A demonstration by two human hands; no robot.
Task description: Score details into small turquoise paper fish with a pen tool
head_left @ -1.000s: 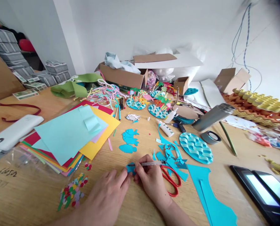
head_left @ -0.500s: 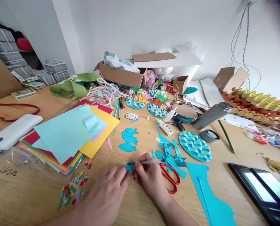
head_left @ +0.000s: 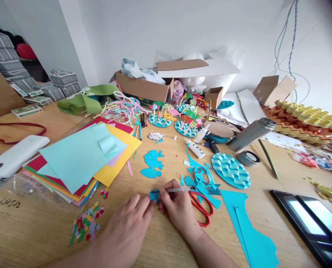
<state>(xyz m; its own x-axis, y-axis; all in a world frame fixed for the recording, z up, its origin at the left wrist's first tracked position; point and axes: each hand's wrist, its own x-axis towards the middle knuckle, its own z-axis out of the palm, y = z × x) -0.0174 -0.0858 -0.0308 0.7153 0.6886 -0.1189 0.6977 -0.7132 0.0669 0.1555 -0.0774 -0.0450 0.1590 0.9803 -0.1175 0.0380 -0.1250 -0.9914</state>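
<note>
My right hand (head_left: pixel 178 208) is closed around a slim pen (head_left: pixel 181 189) with a grey barrel and dark ends. The pen lies low over a small blue paper cutout (head_left: pixel 154 196), its tip near the paper. My left hand (head_left: pixel 126 227) lies flat on the table, its fingertips resting at the cutout's lower left edge. Part of the cutout is hidden by my fingers. Just beyond are a plain blue paper fish (head_left: pixel 150 173) and a larger blue fish with drawn lines (head_left: pixel 153 159). Red-handled scissors (head_left: pixel 205 212) lie right of my right hand, blades under blue scraps (head_left: pixel 202 180).
Coloured paper sheets (head_left: pixel 73 160) and paper dots (head_left: pixel 87 221) lie left. On the right are a blue sheet (head_left: pixel 246 227), a wavy-patterned oval (head_left: pixel 230 170), a tape roll (head_left: pixel 248 158), a steel flask (head_left: pixel 251 134) and a black device (head_left: pixel 302 219). Glue bottles (head_left: pixel 197 149) stand farther back.
The view has shifted very slightly. My right hand and the pen have barely moved over the blue cutout, and my left hand stays in place.
</note>
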